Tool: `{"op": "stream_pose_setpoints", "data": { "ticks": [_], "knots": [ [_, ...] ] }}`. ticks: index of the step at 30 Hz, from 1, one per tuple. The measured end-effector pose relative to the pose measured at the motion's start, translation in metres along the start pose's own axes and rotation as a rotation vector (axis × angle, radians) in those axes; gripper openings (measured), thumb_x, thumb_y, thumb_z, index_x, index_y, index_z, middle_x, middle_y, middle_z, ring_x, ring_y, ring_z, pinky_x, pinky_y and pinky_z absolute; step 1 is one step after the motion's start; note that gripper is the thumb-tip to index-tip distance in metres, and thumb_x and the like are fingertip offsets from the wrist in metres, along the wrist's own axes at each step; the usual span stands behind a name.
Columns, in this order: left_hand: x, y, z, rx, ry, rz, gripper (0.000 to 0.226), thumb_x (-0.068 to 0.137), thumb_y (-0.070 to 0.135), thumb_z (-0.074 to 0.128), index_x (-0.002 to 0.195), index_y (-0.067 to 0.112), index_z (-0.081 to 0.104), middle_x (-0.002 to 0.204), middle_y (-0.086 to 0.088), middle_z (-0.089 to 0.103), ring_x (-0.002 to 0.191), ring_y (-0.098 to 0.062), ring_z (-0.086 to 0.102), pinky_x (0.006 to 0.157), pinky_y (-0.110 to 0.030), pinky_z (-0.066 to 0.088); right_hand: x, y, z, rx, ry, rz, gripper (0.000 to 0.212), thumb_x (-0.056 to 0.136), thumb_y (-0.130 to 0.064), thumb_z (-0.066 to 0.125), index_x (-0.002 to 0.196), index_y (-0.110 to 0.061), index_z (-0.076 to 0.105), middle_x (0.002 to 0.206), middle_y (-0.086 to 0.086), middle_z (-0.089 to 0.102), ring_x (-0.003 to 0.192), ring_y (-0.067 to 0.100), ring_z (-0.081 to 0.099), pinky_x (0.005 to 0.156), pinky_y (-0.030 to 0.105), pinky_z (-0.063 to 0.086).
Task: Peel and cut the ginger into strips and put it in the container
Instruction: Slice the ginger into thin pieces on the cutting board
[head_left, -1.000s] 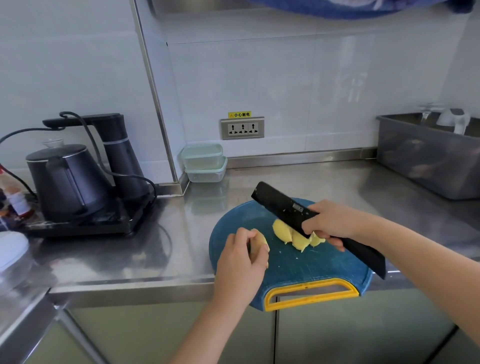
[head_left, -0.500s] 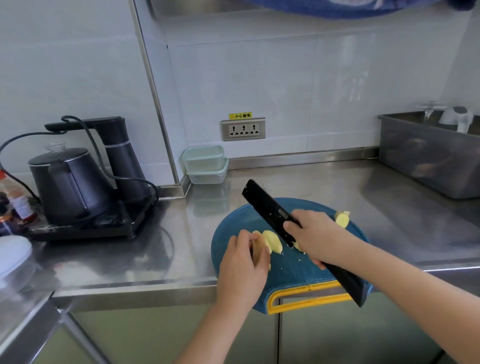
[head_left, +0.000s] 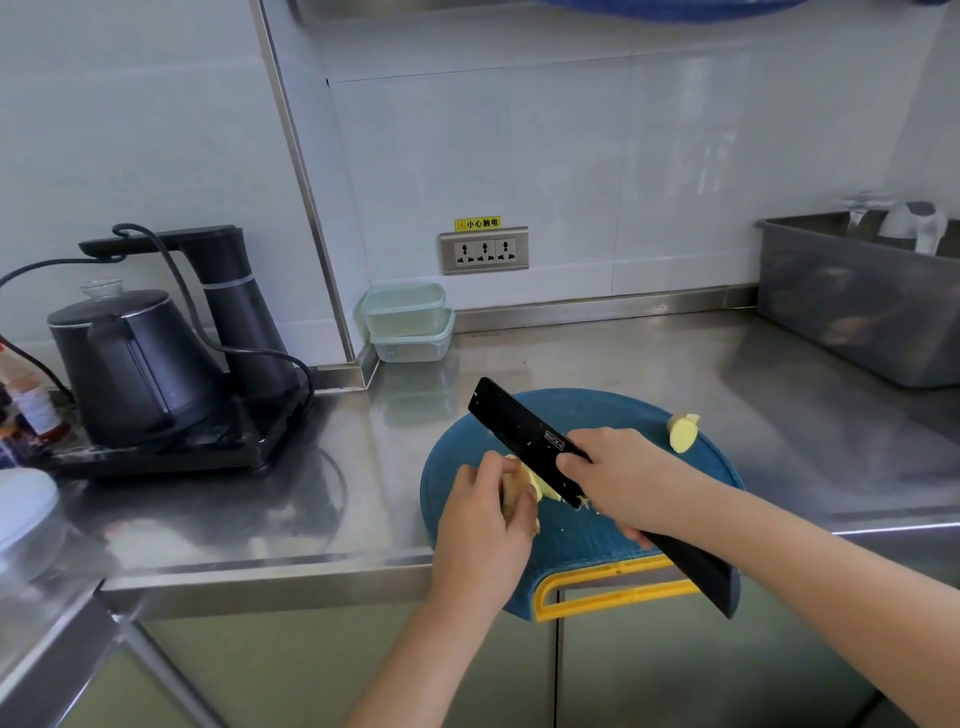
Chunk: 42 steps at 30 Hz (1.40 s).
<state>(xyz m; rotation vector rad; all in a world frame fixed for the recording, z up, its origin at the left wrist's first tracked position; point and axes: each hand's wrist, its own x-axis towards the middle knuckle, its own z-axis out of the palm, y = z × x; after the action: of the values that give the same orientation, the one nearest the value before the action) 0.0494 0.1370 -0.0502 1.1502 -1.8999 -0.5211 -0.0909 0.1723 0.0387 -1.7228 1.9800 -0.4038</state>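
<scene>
ginger (head_left: 525, 486), pale yellow and peeled on the faces that show, lies at the left of the blue board (head_left: 587, 545). the left hand (head_left: 483, 525) holds it down, fingers curled over it. the right hand (head_left: 618, 483) grips the black knife (head_left: 519, 436) about midway along. the blade slants up and to the left, its lower edge at the held piece; touching or just beside, i cannot tell. a second piece (head_left: 682, 434) lies well apart at the board's far right edge.

judgement: the step in hand is cutting, not peeling. the two containers (head_left: 408, 322) stand stacked by the wall, well apart from the board, and i see no ginger in them.

next move, as i judge it: bring the blade down square just beside the left fingertips, which should be tucked back. the piece is small and rounded, so it may roll. flat side down would be safer.
</scene>
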Motion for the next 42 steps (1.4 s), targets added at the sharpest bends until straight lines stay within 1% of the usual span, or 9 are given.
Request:
{"op": "stream_pose_setpoints", "data": {
  "ticks": [5, 13, 18, 26, 30, 33, 37, 39, 42],
  "knots": [
    [0.0, 0.001, -0.001, -0.003, -0.013, -0.002, 0.012, 0.094, 0.031, 0.051, 0.106, 0.028, 0.051, 0.094, 0.008, 0.048, 0.083, -0.005, 0.054, 0.072, -0.024, 0.046, 0.002, -0.001, 0.0, -0.034, -0.022, -0.001, 0.022, 0.103, -0.027, 0.033, 0.104, -0.012, 0.048, 0.073, 0.009, 0.056, 0.034, 0.012, 0.049, 0.035, 0.021, 0.043],
    [0.002, 0.003, -0.001, 0.014, -0.024, 0.006, 0.013, 0.094, 0.029, 0.052, 0.106, 0.027, 0.053, 0.091, 0.005, 0.048, 0.08, -0.011, 0.054, 0.071, -0.028, 0.045, 0.008, -0.003, -0.001, -0.077, -0.062, 0.027, 0.022, 0.103, -0.026, 0.031, 0.106, -0.011, 0.047, 0.074, 0.011, 0.058, 0.034, 0.012, 0.049, 0.035, 0.021, 0.044],
    [0.001, 0.001, -0.001, -0.012, 0.018, 0.003, 0.011, 0.093, 0.028, 0.055, 0.104, 0.025, 0.058, 0.088, 0.008, 0.05, 0.078, -0.006, 0.054, 0.064, -0.013, 0.041, 0.013, -0.003, -0.002, -0.025, -0.103, 0.058, 0.021, 0.103, -0.027, 0.032, 0.103, -0.011, 0.046, 0.07, 0.012, 0.055, 0.033, 0.014, 0.047, 0.037, 0.024, 0.045],
    [0.001, 0.0, 0.0, -0.024, 0.053, 0.004, 0.012, 0.092, 0.025, 0.055, 0.103, 0.025, 0.059, 0.082, 0.009, 0.049, 0.072, -0.008, 0.051, 0.06, -0.014, 0.039, 0.02, -0.015, 0.004, -0.065, -0.108, 0.055, 0.021, 0.102, -0.025, 0.034, 0.102, -0.009, 0.047, 0.064, 0.009, 0.054, 0.034, 0.015, 0.047, 0.035, 0.024, 0.045],
    [0.001, 0.001, 0.002, -0.023, 0.057, 0.009, 0.01, 0.092, 0.024, 0.055, 0.101, 0.024, 0.059, 0.077, 0.006, 0.046, 0.067, -0.009, 0.047, 0.057, -0.017, 0.034, 0.028, -0.021, 0.007, -0.19, -0.067, 0.035, 0.022, 0.102, -0.024, 0.033, 0.094, -0.009, 0.046, 0.069, 0.011, 0.056, 0.029, 0.014, 0.048, 0.032, 0.022, 0.041],
    [0.001, 0.001, 0.0, -0.025, 0.041, -0.01, 0.01, 0.092, 0.026, 0.054, 0.1, 0.023, 0.059, 0.078, 0.005, 0.048, 0.067, -0.01, 0.047, 0.056, -0.017, 0.035, 0.034, -0.028, 0.011, -0.274, -0.046, 0.006, 0.024, 0.102, -0.022, 0.032, 0.087, -0.011, 0.047, 0.075, 0.011, 0.059, 0.046, 0.02, 0.059, 0.04, 0.028, 0.049],
    [0.001, 0.002, -0.002, -0.055, 0.033, -0.027, 0.012, 0.092, 0.027, 0.055, 0.103, 0.024, 0.06, 0.081, 0.004, 0.051, 0.071, -0.011, 0.051, 0.061, -0.019, 0.041, 0.023, -0.018, 0.013, -0.195, -0.016, 0.031, 0.023, 0.102, -0.027, 0.033, 0.086, -0.014, 0.043, 0.078, 0.01, 0.057, 0.035, 0.017, 0.052, 0.033, 0.025, 0.043],
    [0.001, 0.003, -0.002, -0.073, 0.025, -0.031, 0.013, 0.091, 0.026, 0.056, 0.104, 0.024, 0.06, 0.082, 0.005, 0.051, 0.071, -0.011, 0.053, 0.064, -0.021, 0.044, 0.015, -0.01, 0.015, -0.208, -0.002, 0.033, 0.024, 0.102, -0.027, 0.033, 0.084, -0.015, 0.042, 0.077, 0.006, 0.054, 0.044, 0.019, 0.057, 0.04, 0.025, 0.044],
    [0.0, 0.002, -0.001, -0.084, 0.025, -0.023, 0.014, 0.091, 0.027, 0.057, 0.104, 0.025, 0.06, 0.083, 0.005, 0.051, 0.07, -0.012, 0.055, 0.066, -0.024, 0.047, 0.01, -0.002, 0.019, -0.257, 0.043, -0.001, 0.019, 0.103, -0.027, 0.032, 0.091, -0.015, 0.041, 0.076, -0.001, 0.045, 0.083, 0.027, 0.062, 0.067, 0.032, 0.046]
  ]
}}
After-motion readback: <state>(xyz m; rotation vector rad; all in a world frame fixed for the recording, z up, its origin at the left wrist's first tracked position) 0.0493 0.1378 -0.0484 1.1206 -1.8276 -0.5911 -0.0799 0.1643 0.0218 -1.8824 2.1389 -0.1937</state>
